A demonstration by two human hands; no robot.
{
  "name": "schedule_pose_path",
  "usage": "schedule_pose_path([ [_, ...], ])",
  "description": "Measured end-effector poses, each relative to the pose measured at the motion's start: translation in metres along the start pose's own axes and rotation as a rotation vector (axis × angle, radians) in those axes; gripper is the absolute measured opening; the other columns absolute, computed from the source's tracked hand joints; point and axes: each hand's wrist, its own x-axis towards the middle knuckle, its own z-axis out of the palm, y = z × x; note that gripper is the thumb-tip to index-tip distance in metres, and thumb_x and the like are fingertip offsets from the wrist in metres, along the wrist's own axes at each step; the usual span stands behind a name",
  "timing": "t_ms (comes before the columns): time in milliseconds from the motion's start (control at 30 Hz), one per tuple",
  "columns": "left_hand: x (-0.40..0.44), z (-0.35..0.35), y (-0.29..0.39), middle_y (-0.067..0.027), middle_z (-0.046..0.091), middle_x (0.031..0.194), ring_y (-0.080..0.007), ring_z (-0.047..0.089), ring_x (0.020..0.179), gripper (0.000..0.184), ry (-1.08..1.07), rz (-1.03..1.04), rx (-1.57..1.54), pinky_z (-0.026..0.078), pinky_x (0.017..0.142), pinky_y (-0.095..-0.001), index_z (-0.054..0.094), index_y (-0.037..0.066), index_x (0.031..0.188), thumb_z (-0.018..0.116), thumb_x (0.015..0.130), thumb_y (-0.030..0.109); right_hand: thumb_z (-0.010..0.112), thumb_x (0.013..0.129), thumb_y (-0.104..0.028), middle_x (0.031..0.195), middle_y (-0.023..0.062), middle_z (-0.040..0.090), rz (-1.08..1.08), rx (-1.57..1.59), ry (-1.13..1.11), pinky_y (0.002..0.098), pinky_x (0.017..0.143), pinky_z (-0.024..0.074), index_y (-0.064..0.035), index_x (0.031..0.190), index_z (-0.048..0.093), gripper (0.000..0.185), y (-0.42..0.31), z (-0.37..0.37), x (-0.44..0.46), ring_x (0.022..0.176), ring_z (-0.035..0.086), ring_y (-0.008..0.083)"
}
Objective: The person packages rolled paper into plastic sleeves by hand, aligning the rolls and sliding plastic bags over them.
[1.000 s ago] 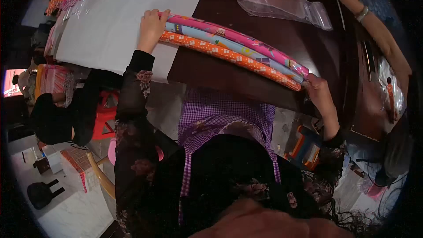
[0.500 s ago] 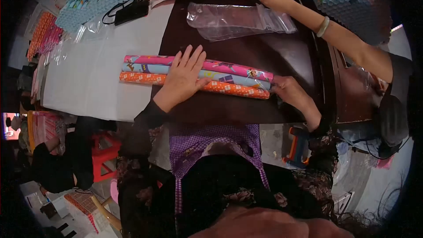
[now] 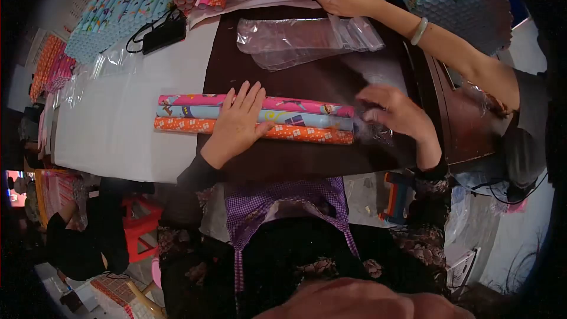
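Three patterned rolls lie side by side on the dark table (image 3: 295, 162): a pink roll (image 3: 289, 104) at the back, a light blue roll (image 3: 204, 112) in the middle and an orange roll (image 3: 307, 133) in front. Across their middle rests my left hand (image 3: 235, 124), palm down with fingers spread. Beyond the rolls' right end, my right hand (image 3: 398, 115) hovers with curled fingers. Clear plastic film (image 3: 378, 133) shows under it at the rolls' end. Blur hides whether the fingertips hold any of it.
Clear plastic bags (image 3: 289, 38) lie behind the rolls. A black phone (image 3: 164, 34) with a cord sits on the white sheet (image 3: 118, 124). Stacked rolls (image 3: 121, 9) line the back. A co-worker's arm (image 3: 455, 44) reaches in from the right. A red stool (image 3: 139, 230) stands at lower left.
My left hand has gone from the rolls' left end to lying flat on their middle. The rolls now lie level on the table. My right hand has come off their right end.
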Motion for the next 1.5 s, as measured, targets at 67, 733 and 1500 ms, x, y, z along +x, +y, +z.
schedule_pose_path([
  [67, 0.0, -0.001, -0.001, -0.0183, 0.043, 0.146, -0.0362, 0.036, 0.138, 0.07, 0.001, 0.011, -0.013, 0.027, 0.113, -0.0521, 0.045, -0.003, 0.139, 0.055, 0.091, 0.048, 0.069, 0.085, -0.006, 0.105, 0.0122, 0.068, -0.022, 0.115, 0.266, 0.0316, 0.084, 0.0508, 0.0027, 0.112, 0.065, 0.028, -0.023, -0.022, 0.045, 0.099, 0.065, 0.0226],
  [733, -0.003, -0.001, -0.006, -0.0221, 0.051, 0.138, -0.0398, 0.046, 0.13, 0.07, 0.161, 0.025, -0.15, 0.036, 0.105, -0.0551, 0.048, -0.007, 0.134, 0.065, 0.087, 0.042, 0.073, 0.08, -0.048, 0.107, 0.0127, 0.07, 0.686, -0.634, 0.116, 0.057, 0.081, 0.0468, -0.0106, 0.102, 0.072, 0.044, 0.06, -0.058, 0.377, 0.093, 0.067, 0.0316],
  [1500, -0.004, -0.003, -0.004, -0.02, 0.049, 0.14, -0.0364, 0.042, 0.133, 0.071, 0.087, -0.02, -0.171, 0.029, 0.11, -0.0513, 0.048, -0.005, 0.135, 0.056, 0.09, 0.049, 0.063, 0.084, -0.021, 0.082, 0.0197, 0.065, 0.05, 0.641, 0.482, 0.0447, 0.069, 0.0498, -0.0008, 0.096, 0.063, 0.024, 0.061, -0.119, 0.203, 0.075, 0.062, 0.0372],
])
